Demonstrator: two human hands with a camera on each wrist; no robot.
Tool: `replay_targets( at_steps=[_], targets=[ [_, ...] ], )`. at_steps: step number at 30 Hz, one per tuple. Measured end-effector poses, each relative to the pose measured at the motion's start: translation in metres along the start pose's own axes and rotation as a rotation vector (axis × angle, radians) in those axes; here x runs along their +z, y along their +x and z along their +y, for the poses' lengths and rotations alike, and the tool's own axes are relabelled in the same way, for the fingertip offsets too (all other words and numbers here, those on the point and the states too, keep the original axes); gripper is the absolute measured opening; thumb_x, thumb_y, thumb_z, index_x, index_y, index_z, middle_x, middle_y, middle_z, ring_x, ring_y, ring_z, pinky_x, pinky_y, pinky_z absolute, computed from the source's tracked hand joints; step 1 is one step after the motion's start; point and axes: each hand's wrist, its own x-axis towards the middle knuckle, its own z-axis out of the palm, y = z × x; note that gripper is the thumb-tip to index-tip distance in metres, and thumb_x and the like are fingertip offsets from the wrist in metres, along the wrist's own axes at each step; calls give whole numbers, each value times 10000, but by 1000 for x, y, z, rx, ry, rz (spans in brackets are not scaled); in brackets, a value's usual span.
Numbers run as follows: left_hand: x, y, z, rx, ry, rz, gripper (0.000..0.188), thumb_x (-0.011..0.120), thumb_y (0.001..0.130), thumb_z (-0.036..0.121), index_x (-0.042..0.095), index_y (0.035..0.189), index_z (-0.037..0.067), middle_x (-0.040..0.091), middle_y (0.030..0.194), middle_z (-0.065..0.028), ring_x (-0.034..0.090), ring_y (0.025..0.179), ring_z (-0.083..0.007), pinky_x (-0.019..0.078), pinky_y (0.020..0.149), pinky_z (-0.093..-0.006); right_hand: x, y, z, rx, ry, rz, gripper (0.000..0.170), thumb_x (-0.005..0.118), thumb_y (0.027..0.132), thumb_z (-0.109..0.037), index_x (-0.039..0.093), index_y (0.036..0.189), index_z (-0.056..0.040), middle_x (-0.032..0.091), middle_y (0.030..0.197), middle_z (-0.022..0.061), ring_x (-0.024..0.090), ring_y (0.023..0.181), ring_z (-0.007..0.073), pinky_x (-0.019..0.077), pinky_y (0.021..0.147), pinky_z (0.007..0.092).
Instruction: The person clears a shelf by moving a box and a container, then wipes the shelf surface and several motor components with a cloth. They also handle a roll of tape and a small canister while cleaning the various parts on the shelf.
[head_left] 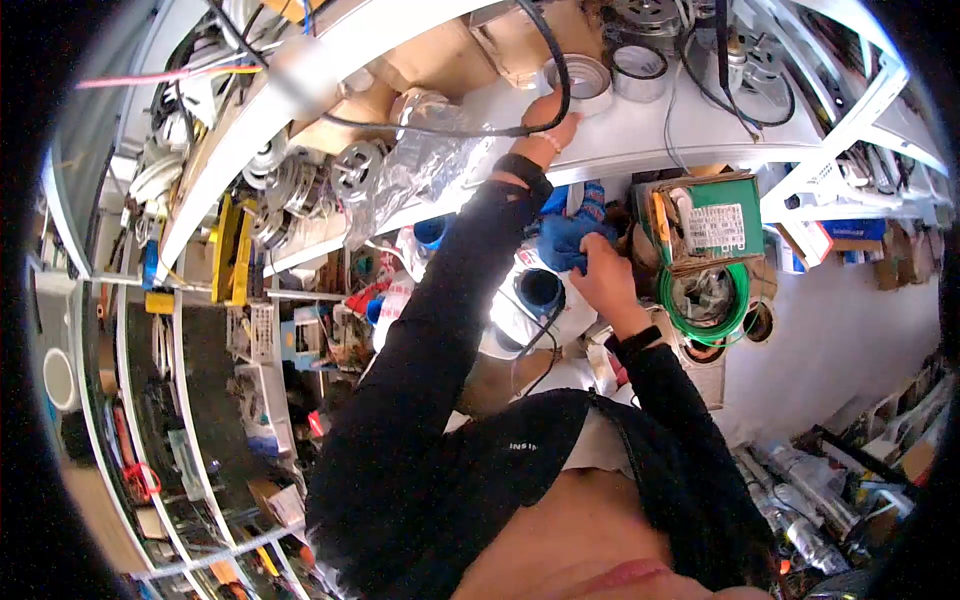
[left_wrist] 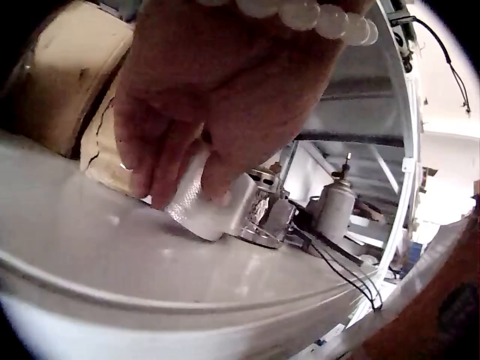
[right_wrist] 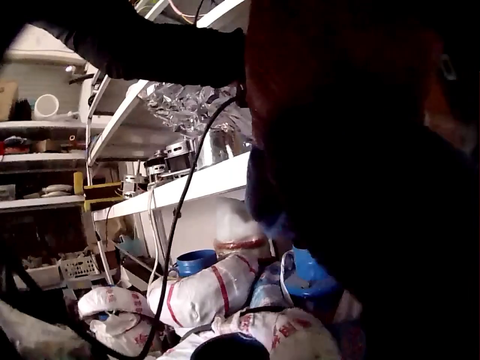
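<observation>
In the head view my left hand (head_left: 553, 122) reaches onto the white shelf (head_left: 500, 110) and holds a roll of tape (head_left: 590, 98). The left wrist view shows thumb and fingers curled round the pale, shiny tape roll (left_wrist: 196, 214), close over the shelf surface. A second tape roll (head_left: 640, 85) stands just right of it. Lower down, in front of the shelf edge, my right hand (head_left: 612, 282) pinches a bunched blue cloth (head_left: 565, 240). In the right wrist view that hand is mostly dark, with a bit of the blue cloth (right_wrist: 262, 195) beside it.
A black cable (head_left: 440, 130) loops across the shelf front. Clear plastic wrap (head_left: 420, 160) and metal motor parts (head_left: 355, 170) lie to the left. Below are white sacks (right_wrist: 206, 292) and a blue bucket (right_wrist: 196, 261). A green box (head_left: 722, 215) and coiled green hose (head_left: 735, 315) sit at right.
</observation>
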Motion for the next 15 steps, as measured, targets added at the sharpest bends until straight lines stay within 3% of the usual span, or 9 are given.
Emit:
replay_targets(
  at_steps=[1,2,4,6,8,10,12,13,15],
  targets=[
    [-1,-9,3,-44,-55,-52,674,703,787,186,383,1365,54,633,1042,-248,618,958,-411,498,847,-433,7,-7,12,22,43,38,456,714,699,-164,478,1085,-106,608,1018,135,600,936,356,463,800,493],
    [-6,-30,8,7,-195,52,627,675,809,203,409,1357,55,636,1056,-234,602,1007,-402,485,876,-426,0,-13,11,24,-10,27,459,701,701,-141,477,1101,-114,611,1021,123,595,951,347,459,811,488],
    [-52,-82,41,-105,-300,-145,578,632,837,198,425,1357,53,604,1165,-209,572,1087,-375,449,944,-395,-22,-23,1,13,-114,3,474,677,704,-96,475,1132,-129,616,1029,100,583,982,331,450,833,479],
    [-49,-140,26,176,-453,-138,538,598,832,168,454,1340,60,559,1260,-179,533,1166,-335,407,999,-370,-37,-29,0,-194,-142,93,446,622,668,-5,531,1082,-143,623,993,77,558,1029,320,437,860,456],
    [-57,-190,25,154,-531,-250,580,574,766,62,468,1336,81,504,1332,-167,489,1227,-315,366,1043,-373,-55,-28,-6,-340,-109,93,413,594,644,28,576,1022,-136,627,986,76,551,1034,323,436,861,447],
    [-46,-239,13,97,-550,-188,657,505,703,-5,443,1352,73,460,1367,-182,419,1277,-342,309,1087,-382,-64,-24,-14,-335,235,118,341,527,620,78,614,901,-94,624,998,110,552,1029,330,437,889,410],
    [-62,-274,34,-56,-675,-123,715,520,719,-16,375,1410,96,409,1420,-134,368,1328,-287,269,1107,-367,-68,-22,-23,-238,499,86,329,512,618,91,601,887,-77,623,989,123,556,1061,300,431,923,352],
    [-51,-288,33,-126,-892,-109,711,517,753,-7,341,1433,103,411,1417,-112,395,1300,-254,286,1092,-351,-66,-22,-26,-239,594,63,345,498,662,101,580,952,-65,615,1066,108,546,1090,246,405,954,317],
    [-45,-311,45,-333,-1351,-78,661,487,868,29,259,1481,121,413,1396,-61,471,1178,-166,355,1019,-306,-48,-24,-33,-149,946,73,350,497,729,92,546,1047,-43,579,1160,88,526,1119,226,392,971,314]
  ],
)
